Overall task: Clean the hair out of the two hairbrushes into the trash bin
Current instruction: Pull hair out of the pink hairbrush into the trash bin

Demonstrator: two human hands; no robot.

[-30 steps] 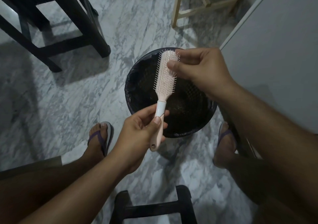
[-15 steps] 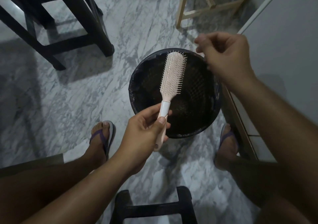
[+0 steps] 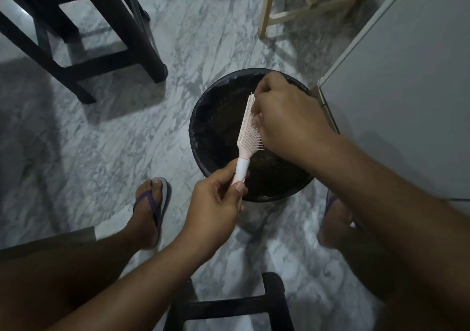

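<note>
Sitting over a marble floor (image 3: pixel 101 140), the person works above the bin, feet in sandals to either side. Far left: dark stool (image 3: pixel 84 38), well apart from the work. Left sandal (image 3: pixel 155 203) planted near the bin's left edge.

Left hand (image 3: pixel 216 208) closed around the handle of the pink hairbrush (image 3: pixel 245 140), thumb pressed on the handle, holding it tilted up and away so the head sits over the open mouth of the trash bin (image 3: pixel 211 127). Bin is round, dark, lined with a black bag; contents too dim to tell.

Right hand (image 3: pixel 290 119) lies against the bristle side of the brush head, fingers curled into the bristles. Whether they have pinched any hair, cannot tell; the fingertips are hidden by the back of the hand. No hair strands visible on the brush from this angle.

Step in hand, by my reading: pulling hair from the first brush. Second brush not in view.

Next move likely calls for a firm pinch at the bristle roots, a pull clear of the head, then release over the bin. Pale wooden frame (image 3: pixel 305 7) and white cabinet (image 3: pixel 407 89) stand right.
</note>
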